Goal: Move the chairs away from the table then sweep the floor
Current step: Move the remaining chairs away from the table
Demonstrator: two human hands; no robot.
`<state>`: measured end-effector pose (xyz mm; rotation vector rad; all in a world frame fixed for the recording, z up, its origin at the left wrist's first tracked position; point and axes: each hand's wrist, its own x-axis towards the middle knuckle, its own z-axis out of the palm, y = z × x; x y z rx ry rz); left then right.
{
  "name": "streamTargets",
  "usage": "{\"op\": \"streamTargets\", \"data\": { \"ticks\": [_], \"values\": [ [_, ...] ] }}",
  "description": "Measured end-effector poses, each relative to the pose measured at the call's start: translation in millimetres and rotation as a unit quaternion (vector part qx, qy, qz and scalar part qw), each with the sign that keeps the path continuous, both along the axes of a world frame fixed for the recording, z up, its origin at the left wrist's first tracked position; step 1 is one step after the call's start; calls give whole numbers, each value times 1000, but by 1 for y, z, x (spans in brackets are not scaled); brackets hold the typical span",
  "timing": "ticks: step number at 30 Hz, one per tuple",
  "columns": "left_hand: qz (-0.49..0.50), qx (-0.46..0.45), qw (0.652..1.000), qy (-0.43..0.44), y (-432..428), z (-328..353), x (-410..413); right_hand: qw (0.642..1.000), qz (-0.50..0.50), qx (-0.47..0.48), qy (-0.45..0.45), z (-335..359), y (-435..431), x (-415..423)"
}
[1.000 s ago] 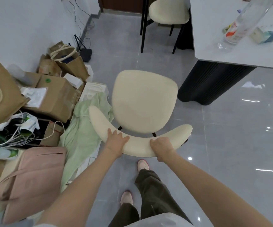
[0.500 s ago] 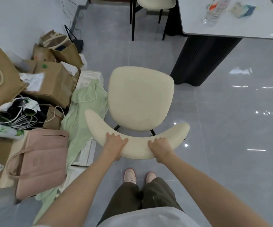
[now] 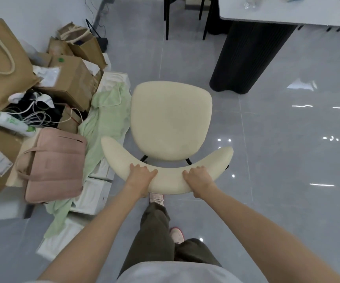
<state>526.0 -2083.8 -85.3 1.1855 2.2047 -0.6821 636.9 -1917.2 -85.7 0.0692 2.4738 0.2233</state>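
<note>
Hands grip the curved backrest of the cream chair [image 3: 171,121]: left hand [image 3: 141,176] and right hand [image 3: 198,178] both closed over it. Chair stands on the grey floor [image 3: 277,170], apart from the white surface [image 3: 283,15], beside a green cloth [image 3: 107,119].

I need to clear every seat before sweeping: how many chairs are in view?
2: a cream chair held by its backrest, and a second chair at the table, top edge. Others may be out of frame.
</note>
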Motion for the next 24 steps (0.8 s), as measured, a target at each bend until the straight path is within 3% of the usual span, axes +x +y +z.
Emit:
{"op": "streamTargets", "data": {
  "ticks": [11, 24],
  "values": [
    [6, -17, 1000, -24, -44, 13, 121, 1000, 11, 1, -21, 1, -41, 112],
    [-23, -2, 1000, -21, -82, 28, 156, 1000, -4, 13, -23, 19, -89, 160]
  ]
}}
